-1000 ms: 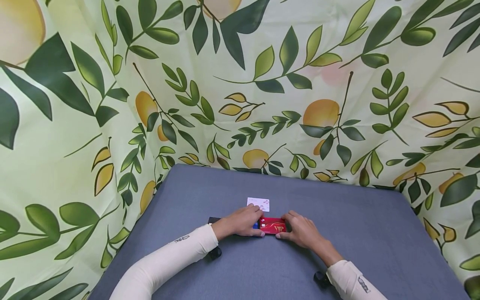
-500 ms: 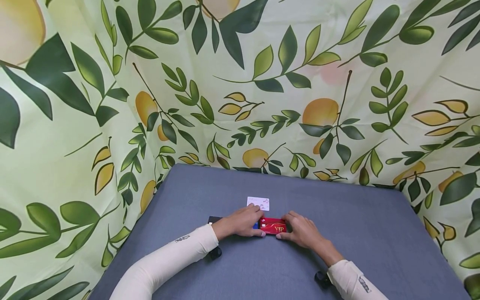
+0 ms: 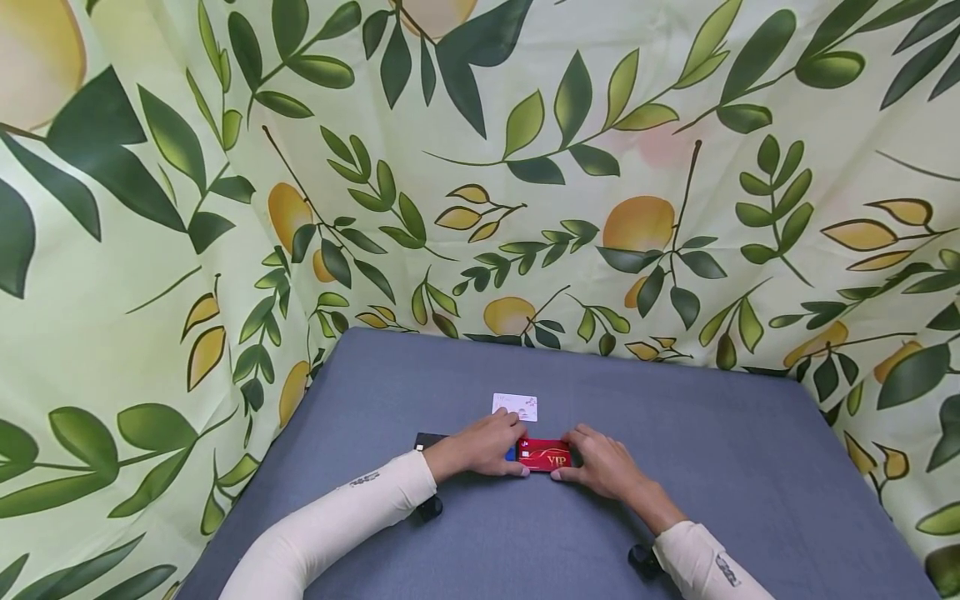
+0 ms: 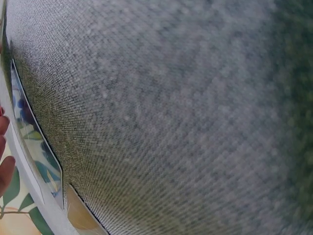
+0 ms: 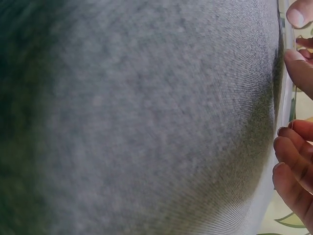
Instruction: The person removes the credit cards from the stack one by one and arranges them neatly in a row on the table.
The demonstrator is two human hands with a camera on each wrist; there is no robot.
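Red VIP card [image 3: 544, 455] is lying between both hands on the grey table [image 3: 697, 433]; the right hand [image 3: 603, 463] is pinching its end, the left hand [image 3: 486, 443] is part-covering something blue [image 3: 512, 455], grip unclear. Pushing too hard is risking one overriding the other.

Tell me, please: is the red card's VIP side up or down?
Up: the red card shows gold VIP lettering in the head view.
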